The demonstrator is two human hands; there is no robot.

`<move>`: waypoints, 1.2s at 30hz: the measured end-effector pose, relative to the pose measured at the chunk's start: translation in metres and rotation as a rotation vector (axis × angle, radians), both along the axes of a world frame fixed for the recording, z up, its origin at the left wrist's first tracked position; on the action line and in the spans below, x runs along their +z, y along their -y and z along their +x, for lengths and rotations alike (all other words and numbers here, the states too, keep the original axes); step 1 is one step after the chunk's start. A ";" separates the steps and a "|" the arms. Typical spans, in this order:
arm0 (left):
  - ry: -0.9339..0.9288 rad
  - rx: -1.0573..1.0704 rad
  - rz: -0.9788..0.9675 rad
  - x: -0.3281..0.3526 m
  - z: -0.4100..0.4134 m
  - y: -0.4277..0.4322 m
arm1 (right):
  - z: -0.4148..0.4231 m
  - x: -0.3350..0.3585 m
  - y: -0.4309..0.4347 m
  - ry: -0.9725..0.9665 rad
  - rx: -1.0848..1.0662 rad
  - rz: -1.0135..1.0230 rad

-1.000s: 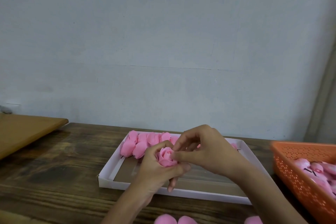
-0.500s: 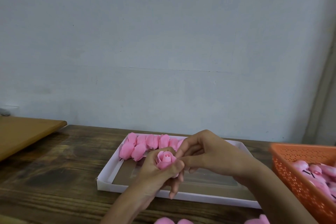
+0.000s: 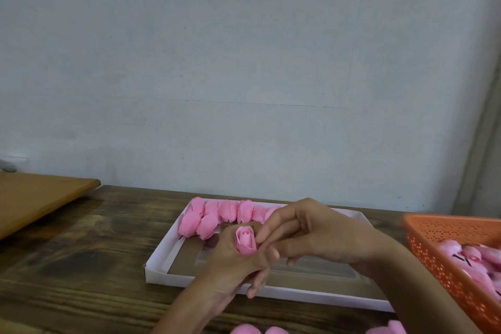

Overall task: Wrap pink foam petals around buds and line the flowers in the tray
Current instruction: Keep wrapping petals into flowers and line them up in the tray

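Observation:
My left hand grips a pink foam flower upright, its bud showing at the top between the wrapped petals. My right hand meets it from the right, fingertips and thumb pressing the flower's right side. Both hands hover over the white shallow tray. Several finished pink flowers lie in a row along the tray's far edge, partly hidden behind my right hand.
An orange perforated basket with pink buds stands at the right. Loose pink foam pieces lie at the near table edge. A light wooden board sits at the left on the dark wooden table.
The view has shifted slightly. My left hand has turned the flower more upright, and my right hand's fingers have loosened and spread while still touching its right side.

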State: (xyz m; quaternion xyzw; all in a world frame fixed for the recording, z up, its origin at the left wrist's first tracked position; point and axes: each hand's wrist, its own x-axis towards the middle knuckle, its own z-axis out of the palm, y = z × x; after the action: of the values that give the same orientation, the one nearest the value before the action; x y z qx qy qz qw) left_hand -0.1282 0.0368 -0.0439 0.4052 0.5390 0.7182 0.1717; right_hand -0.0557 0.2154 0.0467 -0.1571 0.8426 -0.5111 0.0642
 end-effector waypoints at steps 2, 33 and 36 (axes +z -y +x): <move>0.051 0.030 -0.011 -0.001 0.000 -0.001 | -0.001 -0.001 0.002 -0.032 0.003 0.019; 0.351 0.244 -0.132 0.000 -0.008 -0.004 | -0.004 -0.008 0.017 -0.416 -0.037 0.396; 0.362 0.231 -0.112 0.000 -0.007 -0.004 | -0.004 -0.008 0.018 -0.423 -0.054 0.439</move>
State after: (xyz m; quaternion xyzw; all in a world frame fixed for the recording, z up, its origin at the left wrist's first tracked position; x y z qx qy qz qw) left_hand -0.1354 0.0411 -0.0444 0.1948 0.5813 0.7632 0.2043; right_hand -0.0596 0.1971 0.0385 -0.2201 0.9314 -0.2744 -0.0941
